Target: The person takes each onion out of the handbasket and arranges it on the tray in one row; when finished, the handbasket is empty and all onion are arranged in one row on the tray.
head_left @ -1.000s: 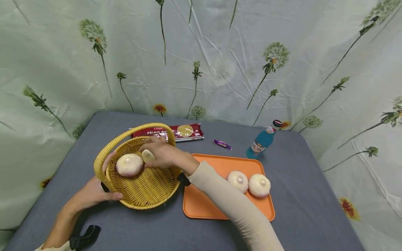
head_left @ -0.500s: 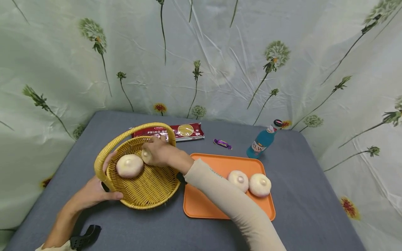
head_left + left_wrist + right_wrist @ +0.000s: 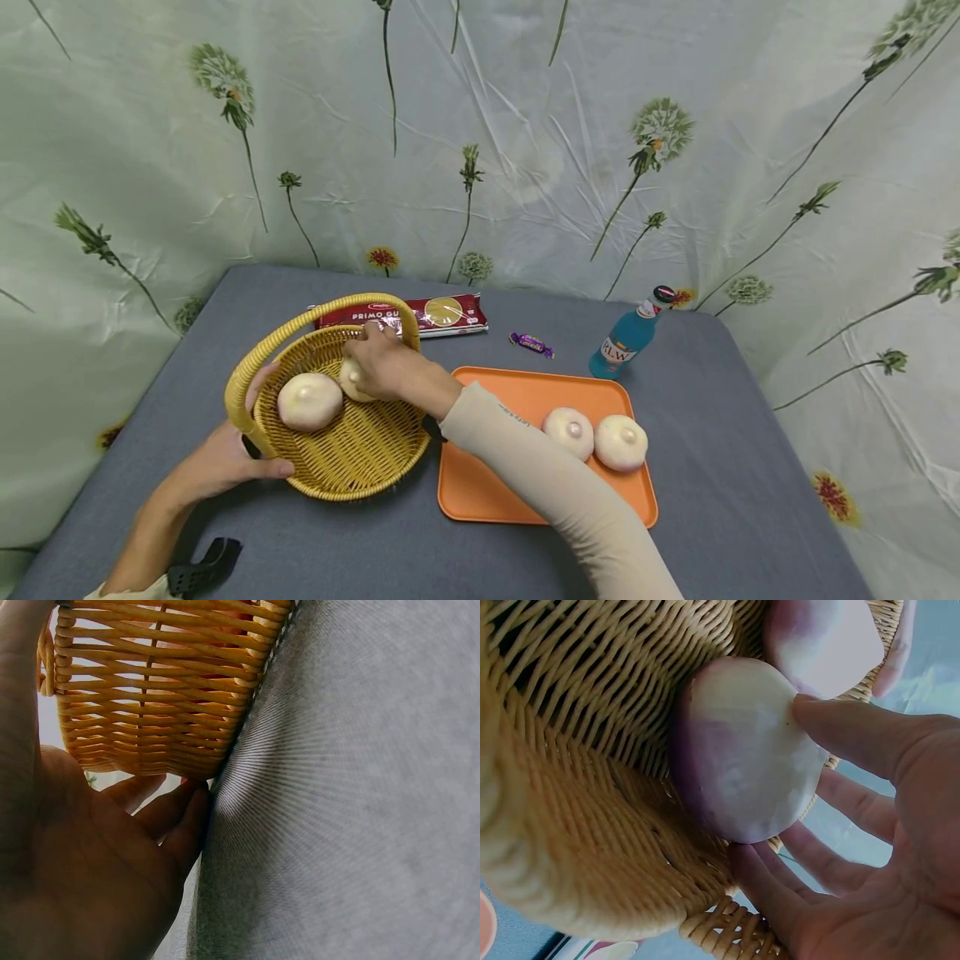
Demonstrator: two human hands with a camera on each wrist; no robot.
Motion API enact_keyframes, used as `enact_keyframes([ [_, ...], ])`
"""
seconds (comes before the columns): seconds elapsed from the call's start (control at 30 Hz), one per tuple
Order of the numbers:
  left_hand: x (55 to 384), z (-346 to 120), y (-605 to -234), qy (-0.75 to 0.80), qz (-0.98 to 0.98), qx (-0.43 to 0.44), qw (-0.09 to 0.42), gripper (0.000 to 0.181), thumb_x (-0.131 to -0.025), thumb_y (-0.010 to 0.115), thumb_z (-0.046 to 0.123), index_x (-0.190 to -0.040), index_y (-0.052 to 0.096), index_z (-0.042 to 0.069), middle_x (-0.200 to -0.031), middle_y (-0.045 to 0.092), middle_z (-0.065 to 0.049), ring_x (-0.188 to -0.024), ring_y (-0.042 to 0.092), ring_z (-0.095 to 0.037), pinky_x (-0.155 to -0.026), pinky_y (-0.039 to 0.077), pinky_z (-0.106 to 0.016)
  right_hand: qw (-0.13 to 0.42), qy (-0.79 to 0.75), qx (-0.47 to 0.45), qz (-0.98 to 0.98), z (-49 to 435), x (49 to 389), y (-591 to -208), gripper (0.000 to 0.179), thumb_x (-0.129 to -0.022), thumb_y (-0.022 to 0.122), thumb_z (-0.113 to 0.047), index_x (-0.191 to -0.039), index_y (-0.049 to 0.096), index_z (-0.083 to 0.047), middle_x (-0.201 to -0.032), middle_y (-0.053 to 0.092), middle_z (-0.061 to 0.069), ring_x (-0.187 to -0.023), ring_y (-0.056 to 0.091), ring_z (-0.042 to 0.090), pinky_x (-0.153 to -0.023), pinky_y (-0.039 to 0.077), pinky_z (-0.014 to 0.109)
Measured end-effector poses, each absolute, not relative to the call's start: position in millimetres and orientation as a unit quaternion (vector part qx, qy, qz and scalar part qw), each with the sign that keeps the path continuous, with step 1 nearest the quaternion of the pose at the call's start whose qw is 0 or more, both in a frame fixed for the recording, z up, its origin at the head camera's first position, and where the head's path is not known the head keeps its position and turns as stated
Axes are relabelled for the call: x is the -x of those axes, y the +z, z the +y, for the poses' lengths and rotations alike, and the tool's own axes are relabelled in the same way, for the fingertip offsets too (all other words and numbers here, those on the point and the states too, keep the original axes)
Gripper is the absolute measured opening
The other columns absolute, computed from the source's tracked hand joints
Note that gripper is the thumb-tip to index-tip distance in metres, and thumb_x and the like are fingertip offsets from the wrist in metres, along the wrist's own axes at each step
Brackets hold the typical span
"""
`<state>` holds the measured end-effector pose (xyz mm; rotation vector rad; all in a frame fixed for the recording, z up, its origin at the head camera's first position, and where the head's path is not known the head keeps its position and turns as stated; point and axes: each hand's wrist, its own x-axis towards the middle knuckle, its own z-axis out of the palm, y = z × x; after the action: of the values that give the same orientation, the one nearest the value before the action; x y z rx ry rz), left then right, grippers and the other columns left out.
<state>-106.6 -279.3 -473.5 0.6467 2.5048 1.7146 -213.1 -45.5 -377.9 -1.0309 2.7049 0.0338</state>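
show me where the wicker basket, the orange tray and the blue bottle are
Wicker basket (image 3: 351,454), head view: bare woven floor inside it.
Orange tray (image 3: 477,490), head view: bare surface near its near left corner.
Blue bottle (image 3: 633,331), head view: blue body above the label.

Basket (image 3: 348,458) yellow — tray (image 3: 480,492) orange — turnips (image 3: 310,401) white-purple.

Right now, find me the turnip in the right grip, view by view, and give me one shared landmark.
Head: turnip left of centre, inside the basket, partly hidden by the right grip.
Left wrist: cannot be made out; the basket's wall is top left.
Right wrist: turnip near centre.
Shared landmark: the basket.
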Motion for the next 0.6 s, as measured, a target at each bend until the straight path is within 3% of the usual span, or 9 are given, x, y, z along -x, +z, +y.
enact_keyframes([
  [0.17, 105.3, -278.3, -472.0, 0.550, 0.811, -0.198, 0.022, 0.132, -0.065, 0.085, -0.007, -0.162, 0.000, 0.021, -0.152, 0.027, -0.002, -0.129, 0.034, 0.009, -0.096, 0.028, -0.006, 0.124, 0.052, 0.373, 0.918, -48.5, 216.0, -379.0, 0.044, -0.103, 0.054, -0.030, -0.145, 0.050, -0.024, -0.142, 0.054, -0.001, -0.131, 0.047, 0.013, -0.103, 0.034, 0.028],
  [0.33, 104.2, -278.8, -471.5, 0.543, 0.816, -0.196, 0.020, 0.130, -0.066, 0.085, -0.004, -0.162, 0.002, 0.022, -0.149, 0.029, 0.005, -0.129, 0.033, 0.008, -0.097, 0.027, -0.006, 0.129, 0.035, 0.375, 0.917, -47.5, 215.0, -377.4, 0.043, -0.102, 0.055, -0.027, -0.145, 0.052, -0.025, -0.143, 0.054, 0.000, -0.130, 0.047, 0.014, -0.101, 0.036, 0.028],
  [0.4, 104.3, -278.7, -471.4, 0.543, 0.816, -0.197, 0.020, 0.130, -0.066, 0.085, -0.004, -0.162, 0.002, 0.021, -0.149, 0.029, 0.004, -0.129, 0.034, 0.009, -0.097, 0.028, -0.006, 0.127, 0.028, 0.379, 0.916, -46.5, 214.1, -376.3, 0.042, -0.102, 0.055, -0.026, -0.144, 0.053, -0.025, -0.142, 0.055, 0.000, -0.129, 0.048, 0.014, -0.101, 0.035, 0.029],
  [0.6, 107.0, -278.1, -472.4, 0.548, 0.811, -0.205, 0.023, 0.132, -0.065, 0.085, -0.007, -0.162, -0.001, 0.019, -0.156, 0.019, -0.017, -0.130, 0.034, 0.011, -0.096, 0.030, -0.006, 0.130, 0.006, 0.372, 0.919, -42.5, 210.8, -372.5, 0.042, -0.101, 0.055, -0.024, -0.143, 0.053, -0.025, -0.143, 0.052, 0.003, -0.122, 0.048, 0.018, -0.093, 0.039, 0.026],
])
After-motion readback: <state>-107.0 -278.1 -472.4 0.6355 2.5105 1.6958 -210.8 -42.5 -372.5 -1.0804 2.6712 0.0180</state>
